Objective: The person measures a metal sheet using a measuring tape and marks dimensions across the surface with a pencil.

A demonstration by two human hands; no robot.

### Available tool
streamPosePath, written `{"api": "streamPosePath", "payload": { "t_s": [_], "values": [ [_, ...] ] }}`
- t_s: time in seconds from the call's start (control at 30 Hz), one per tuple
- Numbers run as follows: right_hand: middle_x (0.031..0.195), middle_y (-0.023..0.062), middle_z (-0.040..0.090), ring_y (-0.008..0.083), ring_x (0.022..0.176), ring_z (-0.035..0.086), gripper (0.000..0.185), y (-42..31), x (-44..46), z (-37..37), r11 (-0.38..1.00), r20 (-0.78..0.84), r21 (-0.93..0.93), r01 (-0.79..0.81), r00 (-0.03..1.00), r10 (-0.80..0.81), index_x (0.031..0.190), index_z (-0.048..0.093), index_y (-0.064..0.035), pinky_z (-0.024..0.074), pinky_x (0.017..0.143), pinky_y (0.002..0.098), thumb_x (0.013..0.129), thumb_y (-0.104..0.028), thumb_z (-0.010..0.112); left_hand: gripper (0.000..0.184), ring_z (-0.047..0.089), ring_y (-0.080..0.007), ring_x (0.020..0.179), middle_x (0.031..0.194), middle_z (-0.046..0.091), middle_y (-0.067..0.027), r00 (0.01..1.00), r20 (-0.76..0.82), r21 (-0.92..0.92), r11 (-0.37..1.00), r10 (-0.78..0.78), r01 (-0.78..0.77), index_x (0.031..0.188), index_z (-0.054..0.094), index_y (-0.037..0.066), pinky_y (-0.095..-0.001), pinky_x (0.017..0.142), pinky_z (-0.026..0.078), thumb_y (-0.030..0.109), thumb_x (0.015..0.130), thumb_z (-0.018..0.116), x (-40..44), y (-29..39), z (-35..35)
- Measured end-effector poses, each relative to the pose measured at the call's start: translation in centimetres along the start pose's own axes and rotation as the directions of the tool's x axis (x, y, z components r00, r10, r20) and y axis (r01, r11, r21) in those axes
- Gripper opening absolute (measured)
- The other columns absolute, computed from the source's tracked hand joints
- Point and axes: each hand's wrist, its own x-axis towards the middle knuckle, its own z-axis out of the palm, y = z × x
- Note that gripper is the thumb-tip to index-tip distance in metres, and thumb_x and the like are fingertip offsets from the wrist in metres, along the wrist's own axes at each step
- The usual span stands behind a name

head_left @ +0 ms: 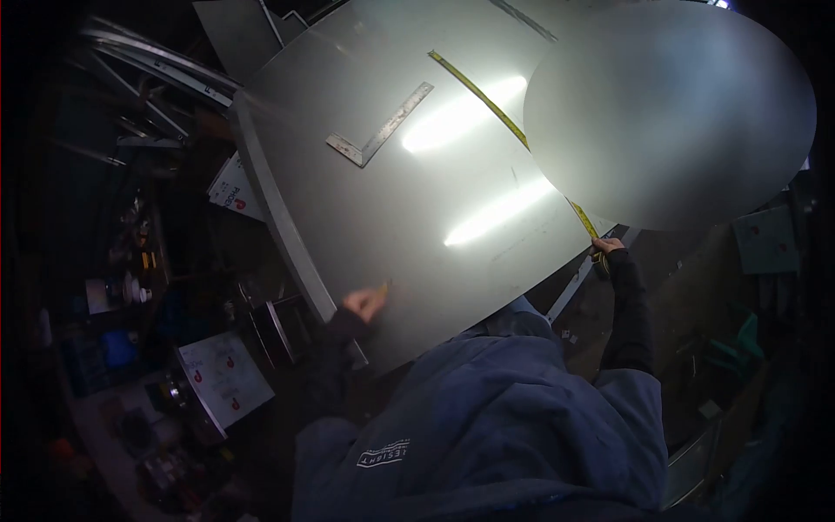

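My right hand [611, 246] is closed around the case of a yellow tape measure [600, 261] at the near right edge of a grey metal sheet [374, 226]. The tape's blade [478, 92] runs up and left across the sheet, its middle hidden by a blurred oval. Over the sheet's near left corner, my left hand [364, 304] is smeared by motion, its fingers pinched on a small, thin, yellowish thing that I cannot make out. A steel square [379, 129] lies flat on the sheet, left of the blade.
A metal bar [277, 200] runs along the sheet's left edge. Metal profiles [156, 65] are at the upper left, and a printed panel [226, 380] is at the lower left. The blurred oval [670, 113] covers the upper right. Beyond it lies a green object [739, 341] at the right.
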Motion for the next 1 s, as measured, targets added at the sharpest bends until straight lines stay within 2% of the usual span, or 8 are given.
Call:
{"api": "streamPosePath", "payload": {
  "t_s": [0.13,0.23,0.37,0.5,0.53,0.63,0.8,1.0],
  "values": [
    [0.065,0.0073,0.064,0.0151,0.053,0.059,0.037,-0.3,-0.4,0.5,0.998,0.016,-0.008,0.067,0.998,-0.067,0.073,0.064,0.0006,0.0463,0.051,0.0273,0.086,-0.034,0.062,0.025,0.062,-0.0294,0.072,0.077,0.063,-0.0143,0.827,-0.520,0.222,0.969,0.214,-0.111,0.087,0.066,0.004,-0.0352,0.066,0.048,0.027,0.079,0.067,10.5,6.4,-1.8],
    [0.064,0.0060,0.062,0.0138,0.053,0.058,0.038,-1.4,-1.1,0.7,0.998,-0.021,-0.062,0.031,0.999,-0.033,0.073,0.064,0.0007,0.0452,0.051,0.0264,0.086,-0.035,0.061,0.031,0.061,-0.0333,0.084,0.089,0.064,-0.0147,0.769,-0.590,0.337,0.940,0.246,-0.042,0.093,0.066,0.005,-0.0397,0.076,0.048,0.026,0.072,0.071,18.6,5.8,-4.6],
    [0.062,0.0047,0.060,0.0128,0.054,0.057,0.039,-1.9,-1.6,1.4,0.998,-0.009,-0.055,0.018,1.000,-0.018,0.073,0.064,0.0007,0.0440,0.051,0.0259,0.087,-0.035,0.060,0.041,0.060,-0.0328,0.096,0.102,0.064,-0.0171,0.822,-0.562,0.358,0.923,0.089,0.145,0.103,0.065,0.005,-0.0375,0.084,0.048,0.030,0.072,0.071,25.1,7.5,-9.8],
    [0.063,0.0072,0.061,0.0149,0.055,0.058,0.039,-1.3,-0.8,0.8,0.998,0.004,-0.066,0.005,1.000,-0.005,0.073,0.064,0.0007,0.0463,0.052,0.0295,0.086,-0.035,0.059,0.049,0.057,-0.0339,0.103,0.109,0.061,-0.0183,0.815,-0.428,0.558,0.823,0.392,-0.103,0.116,0.058,0.007,-0.0376,0.089,0.044,0.037,0.078,0.064,29.4,6.9,-12.0],
    [0.062,0.0072,0.062,0.0150,0.054,0.058,0.042,0.1,0.4,0.1,0.938,0.009,-0.298,0.174,0.984,-0.180,0.073,0.064,0.0023,0.0459,0.052,0.0304,0.085,-0.037,0.060,0.053,0.056,-0.0343,0.106,0.114,0.058,-0.0198,0.827,-0.390,0.617,0.782,0.403,-0.090,0.120,0.055,0.006,-0.0379,0.091,0.043,0.038,0.079,0.063,30.5,5.8,-11.9],
    [0.062,0.0074,0.063,0.0144,0.057,0.058,0.045,-1.6,-1.3,1.4,0.920,-0.057,-0.372,0.125,0.986,-0.157,0.074,0.067,0.0022,0.0444,0.054,0.0309,0.084,-0.041,0.060,0.052,0.052,-0.0385,0.108,0.116,0.055,-0.0212,0.890,-0.254,0.716,0.692,0.378,-0.090,0.123,0.050,0.006,-0.0428,0.092,0.042,0.033,0.080,0.061,32.7,3.2,-10.8],
    [0.065,0.0054,0.065,0.0124,0.060,0.057,0.039,-3.2,-2.8,2.1,0.992,0.001,-0.116,0.050,0.999,-0.050,0.075,0.069,-0.0003,0.0442,0.060,0.0278,0.087,-0.036,0.059,0.044,0.055,-0.0364,0.099,0.107,0.055,-0.0177,0.919,-0.244,0.742,0.669,0.309,-0.028,0.115,0.052,0.009,-0.0429,0.083,0.046,0.030,0.080,0.065,29.9,2.6,-10.0],
    [0.068,0.0059,0.066,0.0103,0.064,0.057,0.038,-1.8,-2.1,2.4,0.996,0.000,-0.088,0.021,1.000,-0.021,0.074,0.069,-0.0004,0.0439,0.064,0.0246,0.088,-0.035,0.059,0.030,0.061,-0.0361,0.079,0.081,0.064,-0.0162,0.981,0.096,0.869,0.495,-0.166,-0.001,0.094,0.060,0.006,-0.0442,0.072,0.048,0.030,0.077,0.067,24.9,9.2,-9.1]
  ]
}}
